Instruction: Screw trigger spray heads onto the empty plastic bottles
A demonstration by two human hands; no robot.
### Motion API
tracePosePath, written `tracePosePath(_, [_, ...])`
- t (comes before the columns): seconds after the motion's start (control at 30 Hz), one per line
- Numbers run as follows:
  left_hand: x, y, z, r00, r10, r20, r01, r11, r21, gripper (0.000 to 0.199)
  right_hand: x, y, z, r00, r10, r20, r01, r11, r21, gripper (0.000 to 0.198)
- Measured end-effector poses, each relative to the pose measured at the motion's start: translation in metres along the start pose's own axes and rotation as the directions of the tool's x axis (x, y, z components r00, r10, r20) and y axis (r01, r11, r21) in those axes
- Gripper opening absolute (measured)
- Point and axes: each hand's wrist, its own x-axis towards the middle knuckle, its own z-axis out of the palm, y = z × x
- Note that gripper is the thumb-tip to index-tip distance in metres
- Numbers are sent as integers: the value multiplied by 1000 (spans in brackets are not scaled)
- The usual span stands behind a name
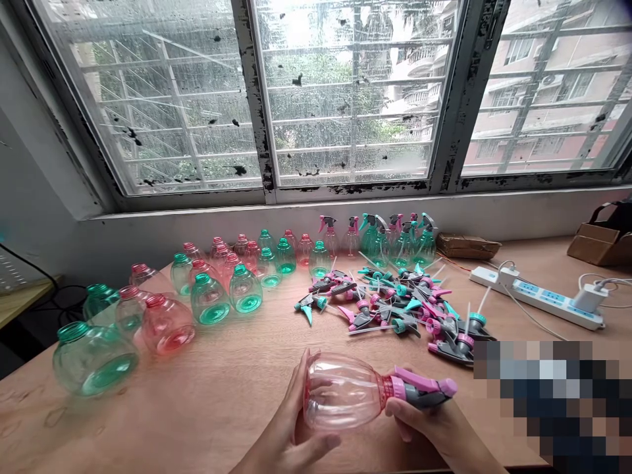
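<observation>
A clear pink spray bottle (345, 393) lies sideways in the air over the front of the table, its pink and grey spray head (425, 387) fitted at the neck and pointing right. My left hand (296, 421) cups the base of the bottle, thumb below and fingers behind it. My right hand (429, 421) is closed around the pink collar and the spray head, thumb on the collar. Beyond the hands is a heap of loose spray heads (395, 296) in pink, green and grey, with thin white tubes.
Open green and pink bottles, such as a green bottle (93, 362), stand along the left. Several bottles with spray heads (402, 247) line the back wall. At right are a power strip (538, 296) with cables, a brown package (468, 245) and a cardboard box (602, 240).
</observation>
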Motion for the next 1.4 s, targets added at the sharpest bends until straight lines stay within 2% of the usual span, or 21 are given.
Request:
tracePosePath(0.17, [2, -2, -1, 999, 54, 4, -54, 998, 17, 86, -1, 1, 0, 1000, 26, -16, -25, 998, 56, 32])
tracePosePath(0.33, [-1, 0, -1, 1000, 29, -3, -29, 1000, 11, 103, 0, 0, 1, 1000, 6, 16, -7, 998, 55, 32])
tracePosePath(0.53, [1, -3, -3, 999, 12, 37, -12, 1000, -10, 101, 0, 1, -1, 1000, 7, 27, -8, 999, 44, 31])
tracePosePath(0.7, [1, -1, 0, 998, 66, 18, -67, 997, 49, 89, -1, 2, -1, 1000, 12, 6, -13, 998, 66, 31])
tracePosePath(0.9, [1, -9, -3, 999, 46, -6, -45, 998, 43, 101, 1, 1, -1, 997, 5, 76, -9, 998, 57, 34])
tracePosePath(1.2, [4, -10, -3, 998, 52, -24, -51, 998, 20, 86, -1, -1, -1, 997, -8, 78, 3, 998, 61, 31])
tracePosePath(1.4, [1, -7, -2, 1000, -4, 5, 4, 1000, -25, 113, 1, 1, -2, 996, 4, 84, -10, 998, 69, 25])
